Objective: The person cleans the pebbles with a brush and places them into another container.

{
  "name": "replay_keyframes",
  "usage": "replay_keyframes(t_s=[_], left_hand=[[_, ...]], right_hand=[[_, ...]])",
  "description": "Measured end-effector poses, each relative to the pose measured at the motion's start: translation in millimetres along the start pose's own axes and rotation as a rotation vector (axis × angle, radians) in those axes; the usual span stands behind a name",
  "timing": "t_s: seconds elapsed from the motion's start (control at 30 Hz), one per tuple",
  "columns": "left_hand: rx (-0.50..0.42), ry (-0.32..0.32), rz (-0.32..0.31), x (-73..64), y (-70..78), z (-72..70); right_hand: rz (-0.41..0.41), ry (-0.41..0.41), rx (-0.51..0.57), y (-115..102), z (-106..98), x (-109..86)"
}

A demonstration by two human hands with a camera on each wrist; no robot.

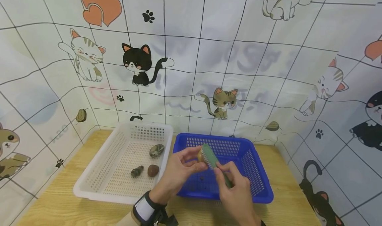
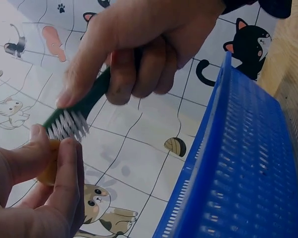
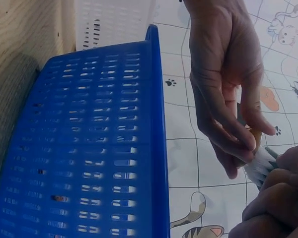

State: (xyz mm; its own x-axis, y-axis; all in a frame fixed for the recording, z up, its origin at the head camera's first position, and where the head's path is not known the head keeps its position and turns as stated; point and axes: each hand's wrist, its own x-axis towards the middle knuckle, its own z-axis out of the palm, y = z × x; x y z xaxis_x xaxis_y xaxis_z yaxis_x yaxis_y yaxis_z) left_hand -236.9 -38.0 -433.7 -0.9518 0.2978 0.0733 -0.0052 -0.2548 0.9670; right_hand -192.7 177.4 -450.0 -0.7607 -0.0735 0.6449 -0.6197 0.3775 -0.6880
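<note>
Above the blue basket point(image 1: 262, 183), my left hand point(image 1: 182, 168) pinches a yellowish-brown stone point(image 1: 200, 156) between thumb and fingers; much of the stone is hidden. My right hand point(image 1: 235, 189) grips the handle of a green brush point(image 1: 210, 155). The brush's white bristles point(image 2: 68, 125) touch the stone in the left wrist view. From the other side, the right wrist view shows the left hand point(image 3: 226, 84) around the stone point(image 3: 257, 136), with the bristles point(image 3: 260, 166) against it.
A white basket point(image 1: 89, 183) stands to the left, holding a striped grey-green stone point(image 1: 157, 150), a reddish-brown stone point(image 1: 153, 170) and a dark green stone point(image 1: 137, 171). Small dark bits lie on the blue basket's floor. Behind the wooden table point(image 1: 286, 179) hangs a cat-print sheet point(image 1: 185, 60).
</note>
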Motion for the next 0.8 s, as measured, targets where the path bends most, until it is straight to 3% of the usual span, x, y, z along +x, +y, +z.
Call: replay_keyframes(t_s=[0.17,0.43,0.67,0.8], left_hand=[[0.001,-0.014,0.004,-1.1,1.2,2.5],[0.01,0.055,0.014,-0.2,4.1,0.9],[-0.024,-0.006,-0.027,-1.9,-1.8,4.5],[-0.032,0.012,-0.015,-3.1,0.1,3.3]], right_hand=[[0.037,0.031,-0.019,0.0,-0.5,0.8],[0.104,0.028,0.055,-6.0,4.7,-4.3],[0.087,0.062,0.002,-7.1,6.7,-4.3],[0.127,0.056,-0.022,-5.6,4.9,-2.8]])
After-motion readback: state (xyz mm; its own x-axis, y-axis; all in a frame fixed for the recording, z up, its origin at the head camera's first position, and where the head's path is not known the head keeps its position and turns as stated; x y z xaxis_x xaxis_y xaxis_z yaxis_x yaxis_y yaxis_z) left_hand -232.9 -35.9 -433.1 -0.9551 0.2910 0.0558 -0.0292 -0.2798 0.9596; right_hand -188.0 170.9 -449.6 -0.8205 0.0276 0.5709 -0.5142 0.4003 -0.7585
